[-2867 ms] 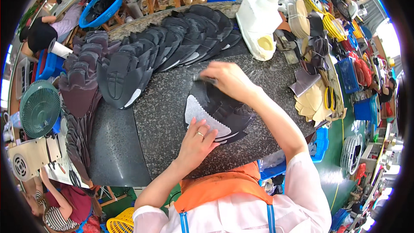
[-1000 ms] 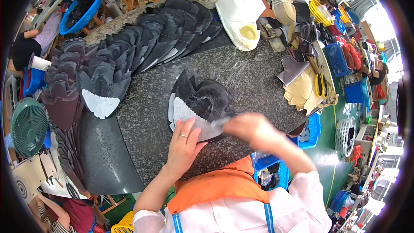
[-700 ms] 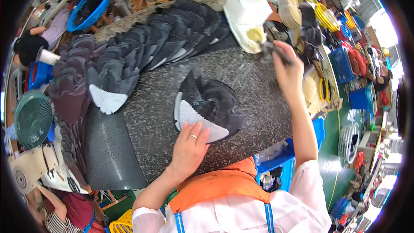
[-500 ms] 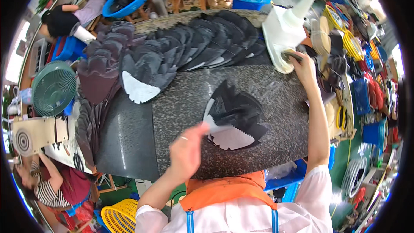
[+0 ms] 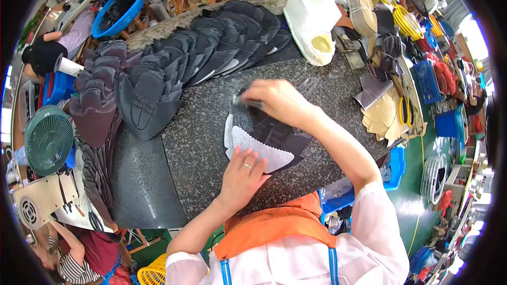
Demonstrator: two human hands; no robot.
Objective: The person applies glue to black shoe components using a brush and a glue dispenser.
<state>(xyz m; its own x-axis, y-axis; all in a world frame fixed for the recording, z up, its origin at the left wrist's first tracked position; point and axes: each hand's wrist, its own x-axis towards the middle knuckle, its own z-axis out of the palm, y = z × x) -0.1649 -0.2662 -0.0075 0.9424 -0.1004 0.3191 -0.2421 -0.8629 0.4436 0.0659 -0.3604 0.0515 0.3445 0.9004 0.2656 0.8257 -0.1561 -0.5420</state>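
A black shoe-upper piece [image 5: 272,129] with a white saw-toothed backing [image 5: 261,150] lies on the speckled dark tabletop before me. My left hand [image 5: 237,182] rests its spread fingers on the backing's near edge. Over the far end of the piece is my right hand [image 5: 282,101], closed around a small dark flat spreader [image 5: 252,104] that touches the piece. Part of the piece is hidden by that hand. Beyond it, a white plastic glue bottle [image 5: 311,18] with a tall spout stands at the back; its low cup holds something yellowish.
Overlapping black upper pieces [image 5: 211,45] line the back, with brownish ones [image 5: 97,103] at the left. A green fan [image 5: 49,140] and a person in striped clothing [image 5: 79,269] are further left. Scissors [image 5: 405,111] and beige pieces [image 5: 383,116] lie at the right edge.
My right hand has come from the glue bottle's cup to the upper piece with the spreader. My left hand has settled on the backing, and the upper piece now lies spread flatter.
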